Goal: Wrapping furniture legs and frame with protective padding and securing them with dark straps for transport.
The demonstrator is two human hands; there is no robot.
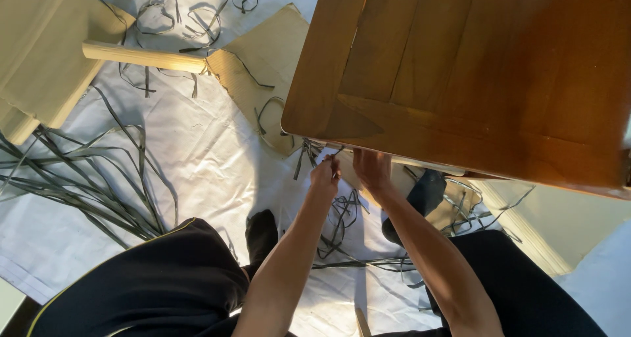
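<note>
Both hands up at the chair [460, 81] edge: left hand [325, 176] pinched on a strip [314, 154], right hand [371, 169] beside it, grip hidden, strip trailing down-left

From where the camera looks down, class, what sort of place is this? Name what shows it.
Probably a craft or furniture-repair workspace on a floor. A white sheet covers the ground, long dark strips and cardboard lie scattered, and both hands, left and right, work strips at a wooden furniture piece.
</note>
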